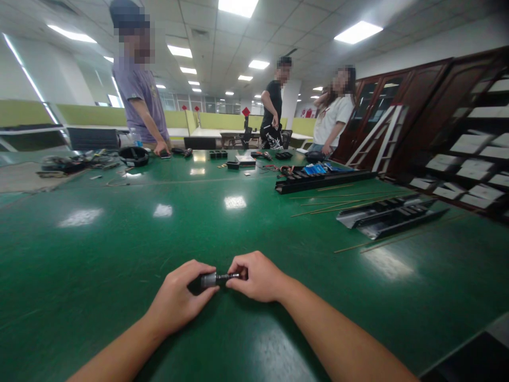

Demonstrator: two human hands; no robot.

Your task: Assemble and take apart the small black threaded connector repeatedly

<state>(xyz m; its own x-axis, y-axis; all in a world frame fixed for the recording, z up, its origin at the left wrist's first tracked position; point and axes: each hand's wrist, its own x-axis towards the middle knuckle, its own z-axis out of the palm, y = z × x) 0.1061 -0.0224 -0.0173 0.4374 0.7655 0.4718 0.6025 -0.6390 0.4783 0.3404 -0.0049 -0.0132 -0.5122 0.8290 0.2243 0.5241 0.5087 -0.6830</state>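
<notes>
The left hand point(178, 292) grips the wide grey body of a small cylindrical part point(209, 279) between thumb and fingers, while the right hand point(258, 278) pinches its narrow dark shaft; the part sits between both hands, above the near area of the green tabletop point(119, 233). Farther right lie thin rods point(350, 248) and two short black channels point(409, 224), then a longer black channel point(302, 185) bearing blue packets point(316, 168). A person in a purple shirt point(143, 103) stands at the far edge.

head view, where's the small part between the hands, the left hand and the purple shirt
small part point(211, 279): head view, on its grey cylindrical section
left hand point(178, 297): head view, back of the hand
purple shirt point(142, 101): head view, on its side
</notes>
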